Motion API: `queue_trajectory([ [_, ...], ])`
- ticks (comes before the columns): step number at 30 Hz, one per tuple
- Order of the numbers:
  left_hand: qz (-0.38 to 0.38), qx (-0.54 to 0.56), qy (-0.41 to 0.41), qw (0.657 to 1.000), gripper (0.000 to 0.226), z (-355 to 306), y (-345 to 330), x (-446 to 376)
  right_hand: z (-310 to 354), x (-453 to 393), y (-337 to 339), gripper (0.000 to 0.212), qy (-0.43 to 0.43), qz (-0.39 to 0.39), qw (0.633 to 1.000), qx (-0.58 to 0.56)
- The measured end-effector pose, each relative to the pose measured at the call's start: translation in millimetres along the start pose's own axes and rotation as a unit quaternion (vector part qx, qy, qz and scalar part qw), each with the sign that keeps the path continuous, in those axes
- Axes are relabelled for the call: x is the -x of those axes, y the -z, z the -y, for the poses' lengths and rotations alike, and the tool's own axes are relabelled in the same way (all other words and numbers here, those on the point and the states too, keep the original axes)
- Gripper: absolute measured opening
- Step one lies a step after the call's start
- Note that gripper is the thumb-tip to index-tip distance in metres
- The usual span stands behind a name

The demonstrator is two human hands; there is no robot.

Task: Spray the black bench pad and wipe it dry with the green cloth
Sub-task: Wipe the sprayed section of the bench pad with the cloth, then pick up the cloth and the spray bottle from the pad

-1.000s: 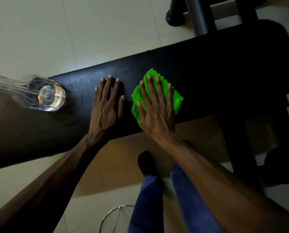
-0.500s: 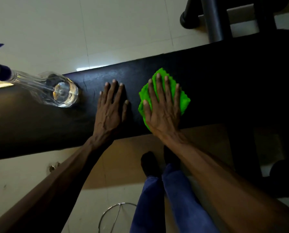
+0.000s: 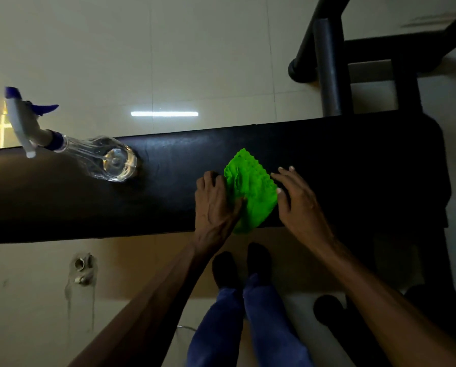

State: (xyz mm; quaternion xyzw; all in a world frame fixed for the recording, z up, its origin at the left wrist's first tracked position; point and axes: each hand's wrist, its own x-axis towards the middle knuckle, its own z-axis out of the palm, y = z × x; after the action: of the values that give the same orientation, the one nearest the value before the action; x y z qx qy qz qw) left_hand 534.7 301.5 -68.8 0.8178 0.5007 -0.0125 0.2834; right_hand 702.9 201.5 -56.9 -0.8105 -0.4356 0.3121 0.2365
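While the cloth [image 3: 249,192] lies at the pad's [image 3: 341,165] near edge, the left hand [image 3: 216,205] pinches its left side; the right hand [image 3: 298,200], fingers spread, touches its right.

I'm looking down at my own body here: two bare forearms run up from the lower corners of the frame, no sleeves, no watch or rings that I can make out. The left hand [image 3: 215,205] and the right hand [image 3: 299,202] are uncovered. At lower centre are blue trouser legs [image 3: 248,321], loose and creased, ending in dark socked or shod feet [image 3: 241,263]; I can't tell which.
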Motion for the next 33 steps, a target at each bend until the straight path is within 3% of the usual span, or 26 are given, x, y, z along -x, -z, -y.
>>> queue_trajectory([
  [4, 0.021, 0.026, 0.007, 0.999, 0.031, 1.0, 5.7, -3.5, 11.9, -0.3, 13.0, 0.036, -0.023, -0.013, 0.999, -0.029],
  [6, 0.036, 0.105, -0.007, 0.994, 0.021, 6.6, 11.4, 1.1, 20.3, 0.3, 14.0, 0.034, -0.029, -0.015, 0.999, -0.043],
  [9, 0.055, 0.213, 0.020, 0.975, 0.024, 18.1, 21.6, 13.9, 37.8, 0.4, 10.2, 0.032, -0.040, -0.004, 0.996, -0.079],
  [15, -0.004, 0.340, 0.107, 0.934, 0.018, 66.5, 43.2, 50.3, 86.1, -9.3, -16.7, 0.028, -0.050, 0.003, 0.990, -0.129],
  [19, -0.049, 0.401, 0.161, 0.901, 0.027, 116.9, 89.6, 70.3, 133.7, -17.3, -57.0, 0.029, -0.050, 0.042, 0.987, -0.149],
  [22, -0.077, 0.431, 0.189, 0.879, 0.040, 165.1, 134.1, 85.3, 178.1, -18.8, -90.5, 0.040, -0.022, 0.076, 0.985, -0.154],
  [25, -0.087, 0.448, 0.200, 0.867, 0.034, 210.3, 175.4, 95.4, 220.4, -27.6, -116.9, 0.054, -0.008, 0.076, 0.985, -0.158],
  [33, -0.080, 0.436, 0.174, 0.880, 0.031, 278.7, 228.4, 77.0, 282.1, -72.2, -165.9, 0.106, 0.034, 0.095, 0.982, -0.159],
])
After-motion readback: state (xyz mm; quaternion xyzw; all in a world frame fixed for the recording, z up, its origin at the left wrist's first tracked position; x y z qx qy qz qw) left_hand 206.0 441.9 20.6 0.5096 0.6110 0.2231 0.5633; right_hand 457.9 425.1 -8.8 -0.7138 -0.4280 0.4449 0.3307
